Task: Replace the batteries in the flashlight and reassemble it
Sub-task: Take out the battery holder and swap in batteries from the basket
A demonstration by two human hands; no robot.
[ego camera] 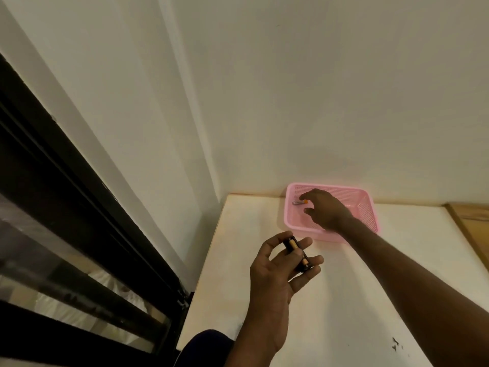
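so the left hand [277, 266] was just below the middle of the frame, palm up, fingers and thumb curled around a small black battery holder [297, 256] and gripping it above the white table [344, 300]. you could see a pale battery [293, 245] seated at the holder's upper end, and another one [304, 260] nearer the lower end. the right hand [328, 210] was reaching up and left into a pink mesh basket [367, 207] sitting at the back of the table, right against the wall [317, 102]. that hand was loose, with thumb and fingers spread apart and not closed on anything. a loose silver battery with an orange end [299, 202] lay in the left part of the basket, and the index fingertip was right at the orange end, but i honestly couldn't tell if it was touching. a black window frame [53, 154] ran down the left side of the frame, a wooden board [473, 223] showed at the right edge, and something dark blue [209, 345] sat at the bottom next to the left forearm.
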